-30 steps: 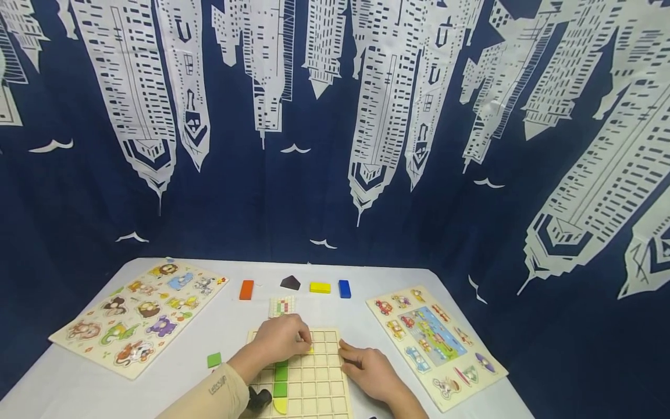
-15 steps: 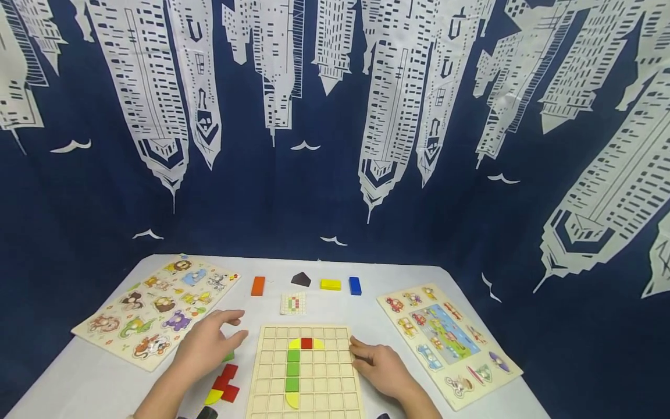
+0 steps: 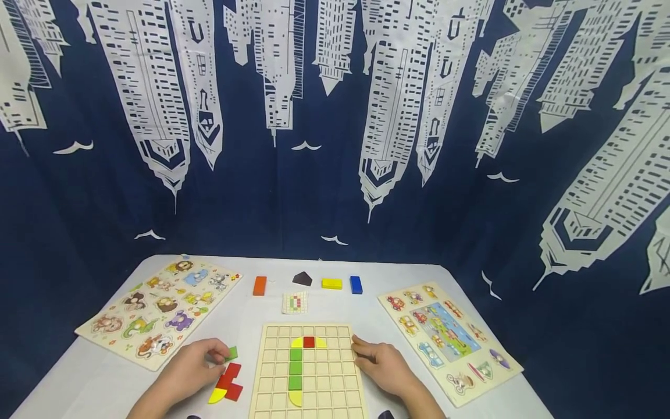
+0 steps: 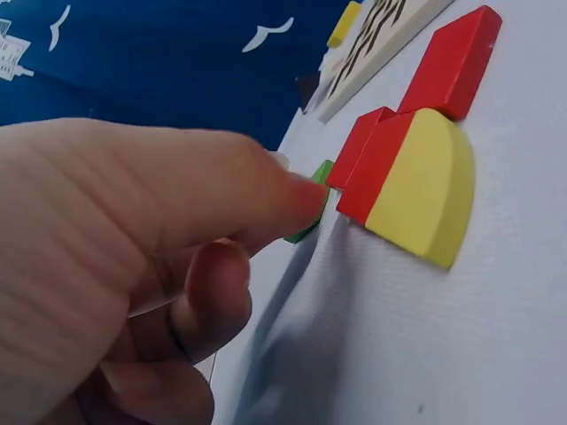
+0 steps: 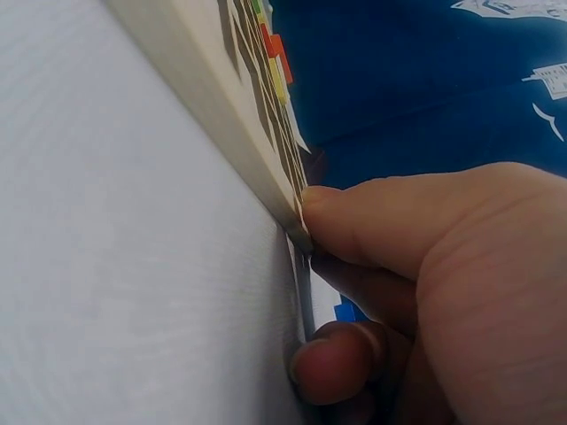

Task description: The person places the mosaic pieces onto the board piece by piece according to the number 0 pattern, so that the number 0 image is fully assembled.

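My left hand (image 3: 191, 366) pinches a green square tile (image 3: 232, 352) at the left of the board; in the left wrist view the thumb covers part of this green tile (image 4: 310, 221). Just below lie red tiles (image 3: 233, 393) and a yellow quarter-round tile (image 3: 217, 396), touching one another. The wooden grid board (image 3: 331, 383) bears a hook-shaped row: a yellow piece at the bottom, green squares (image 3: 295, 368), then yellow, red (image 3: 309, 342) and yellow across the top. My right hand (image 3: 384, 366) grips the board's right edge, thumb on top.
Behind the board lies a small pattern card (image 3: 295, 303). Orange (image 3: 259, 286), yellow (image 3: 332, 284) and blue (image 3: 356, 284) blocks and a dark pentagon (image 3: 302, 279) line the back. An animal puzzle (image 3: 123, 311) lies left, a vehicle puzzle (image 3: 419, 349) right.
My left hand has left the board's top row, where a yellow piece now shows, moved left, and closed its fingers on the green tile. My right hand has stayed at the board's edge.
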Motion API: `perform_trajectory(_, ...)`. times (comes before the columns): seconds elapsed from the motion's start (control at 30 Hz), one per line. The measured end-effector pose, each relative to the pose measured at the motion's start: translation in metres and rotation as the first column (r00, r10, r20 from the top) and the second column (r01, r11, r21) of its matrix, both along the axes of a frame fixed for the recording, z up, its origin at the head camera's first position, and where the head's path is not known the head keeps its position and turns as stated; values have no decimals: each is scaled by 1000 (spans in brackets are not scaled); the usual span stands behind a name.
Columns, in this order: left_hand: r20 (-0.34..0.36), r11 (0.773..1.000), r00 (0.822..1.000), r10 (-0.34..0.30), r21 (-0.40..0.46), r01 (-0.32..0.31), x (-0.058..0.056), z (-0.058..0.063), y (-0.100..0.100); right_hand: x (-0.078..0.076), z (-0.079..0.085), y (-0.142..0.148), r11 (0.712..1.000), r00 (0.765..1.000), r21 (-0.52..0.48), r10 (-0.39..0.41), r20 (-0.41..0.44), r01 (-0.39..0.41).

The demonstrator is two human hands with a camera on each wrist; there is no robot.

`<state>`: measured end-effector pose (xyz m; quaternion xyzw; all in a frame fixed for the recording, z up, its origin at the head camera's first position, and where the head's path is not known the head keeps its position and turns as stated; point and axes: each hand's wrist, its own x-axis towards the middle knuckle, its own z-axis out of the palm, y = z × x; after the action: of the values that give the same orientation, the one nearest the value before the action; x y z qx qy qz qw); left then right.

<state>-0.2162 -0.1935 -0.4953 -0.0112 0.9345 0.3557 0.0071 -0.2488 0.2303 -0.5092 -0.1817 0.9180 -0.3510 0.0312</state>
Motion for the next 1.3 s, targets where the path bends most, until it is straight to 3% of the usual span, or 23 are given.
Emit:
perform_trajectory(0.17, -10, 1000, 1000, 10, 9, -10, 1, 2, 2, 0, 1, 0, 1000, 1000, 5, -7, -1, 7)
perform_trajectory(0.33, 8, 998, 1000, -29, 60, 29, 5, 4, 4, 0, 2, -1, 1000, 1000, 3, 1, -10, -1)
perform_trajectory(0.87, -5, 994, 994, -105, 2, 105, 4, 0, 4, 2, 2, -1, 1000, 1000, 13, 11, -27, -11)
perform_trajectory(1.3, 5, 998, 999, -54, -9, 54, 2, -2, 8, 3, 4, -2, 1000, 1000, -2, -4, 2, 4)
